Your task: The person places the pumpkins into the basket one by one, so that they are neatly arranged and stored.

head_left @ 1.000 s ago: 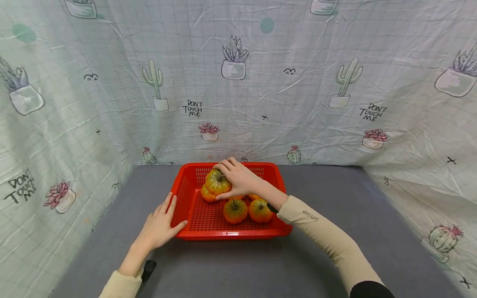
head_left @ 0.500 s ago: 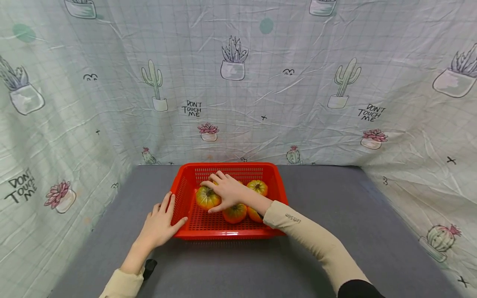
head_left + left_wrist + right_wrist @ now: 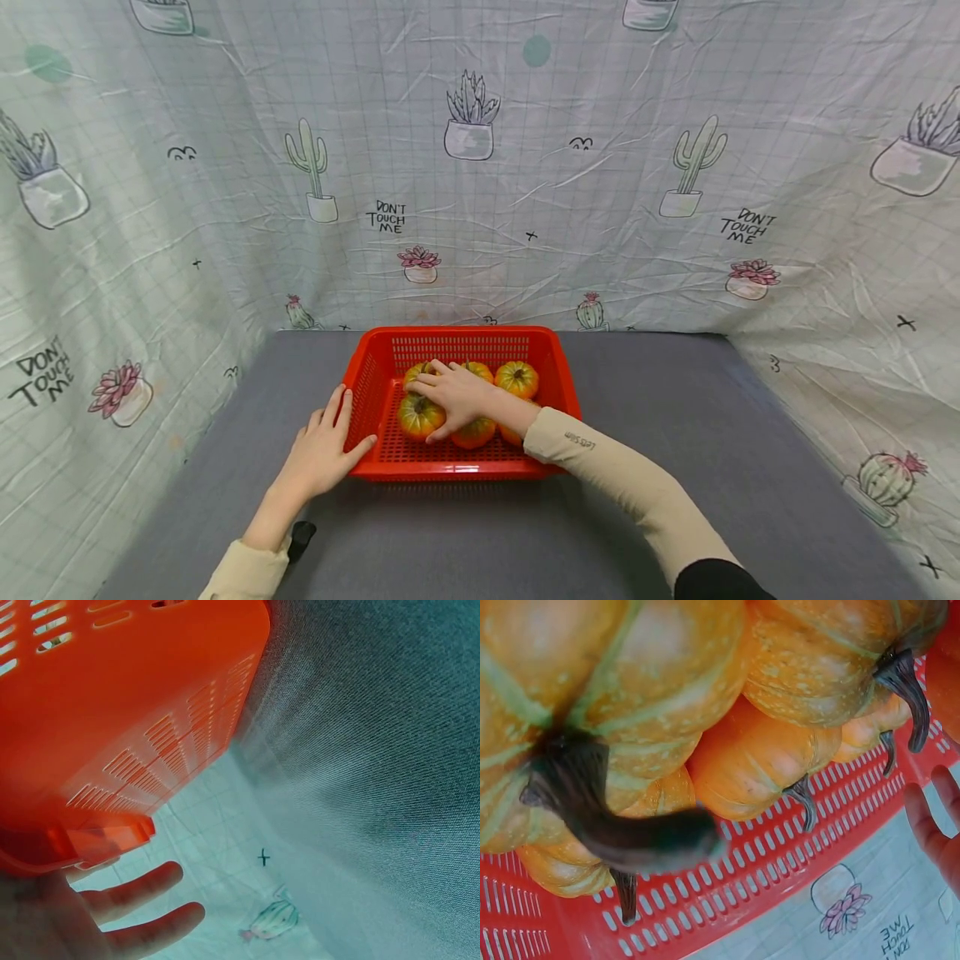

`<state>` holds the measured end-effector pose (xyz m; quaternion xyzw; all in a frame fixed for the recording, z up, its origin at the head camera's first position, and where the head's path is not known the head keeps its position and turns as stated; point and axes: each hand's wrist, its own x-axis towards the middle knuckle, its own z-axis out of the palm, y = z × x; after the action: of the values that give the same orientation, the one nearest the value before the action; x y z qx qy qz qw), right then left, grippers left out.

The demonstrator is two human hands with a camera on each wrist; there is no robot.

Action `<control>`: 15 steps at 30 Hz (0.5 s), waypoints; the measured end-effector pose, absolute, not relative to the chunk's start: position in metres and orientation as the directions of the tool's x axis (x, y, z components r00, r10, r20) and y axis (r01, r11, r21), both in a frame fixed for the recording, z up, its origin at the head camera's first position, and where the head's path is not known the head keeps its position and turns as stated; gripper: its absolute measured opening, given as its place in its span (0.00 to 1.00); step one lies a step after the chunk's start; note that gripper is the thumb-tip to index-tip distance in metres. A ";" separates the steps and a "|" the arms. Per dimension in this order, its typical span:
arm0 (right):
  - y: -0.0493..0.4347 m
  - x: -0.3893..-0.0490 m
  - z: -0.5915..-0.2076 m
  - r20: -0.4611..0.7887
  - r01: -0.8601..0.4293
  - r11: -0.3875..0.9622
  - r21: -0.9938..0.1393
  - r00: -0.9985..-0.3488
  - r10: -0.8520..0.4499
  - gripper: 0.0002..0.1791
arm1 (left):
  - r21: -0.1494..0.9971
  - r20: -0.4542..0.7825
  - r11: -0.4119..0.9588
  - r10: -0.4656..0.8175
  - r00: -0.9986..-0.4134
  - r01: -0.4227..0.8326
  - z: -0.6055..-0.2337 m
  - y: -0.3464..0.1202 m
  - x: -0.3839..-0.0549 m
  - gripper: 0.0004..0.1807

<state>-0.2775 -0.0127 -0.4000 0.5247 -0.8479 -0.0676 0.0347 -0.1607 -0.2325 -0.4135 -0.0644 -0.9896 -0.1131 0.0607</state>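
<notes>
In the head view, my left hand (image 3: 318,454) rests at the near left corner of the red plastic basket (image 3: 465,472), fingers extended along its rim. The left wrist view has its fingers (image 3: 139,889) straight beside the basket wall. My right hand (image 3: 457,396) reaches into the basket around a small orange-green pumpkin (image 3: 417,418) at the front left, thumb on its near side and fingers across its far side. More pumpkins sit beside and behind it, including one at the back right (image 3: 517,379); my hand and forearm partly cover several. The right wrist view shows pumpkin stems (image 3: 802,802) close up.
The basket stands on a grey tabletop (image 3: 480,542). Behind and at both sides hangs a pale cloth (image 3: 540,275) printed with cacti and succulents. The basket's raised slotted walls (image 3: 780,847) surround the pumpkins.
My right hand has brought the pumpkin from above the back-left one toward the front left and lowered it to the basket floor. My left hand has stayed at the rim.
</notes>
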 end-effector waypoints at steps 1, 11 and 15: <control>-0.013 -0.278 -0.401 -0.011 -0.886 0.438 0.152 -0.445 -0.896 0.49 | 0.219 0.131 0.966 0.113 -0.985 0.140 -0.414 -0.233 -0.161 0.45; -0.018 -0.278 -0.410 -0.034 -0.894 0.406 0.187 -0.419 -0.907 0.47 | 0.221 0.117 0.966 0.114 -0.987 0.138 -0.414 -0.234 -0.161 0.46; -0.019 -0.277 -0.410 -0.039 -0.899 0.395 0.189 -0.409 -0.912 0.46 | 0.226 0.115 0.964 0.114 -0.987 0.138 -0.415 -0.234 -0.162 0.45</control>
<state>-0.2768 -0.0188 -0.4101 0.5424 -0.8345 -0.0902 0.0354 -0.1617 -0.2338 -0.4146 -0.0636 -0.9897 -0.1176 0.0504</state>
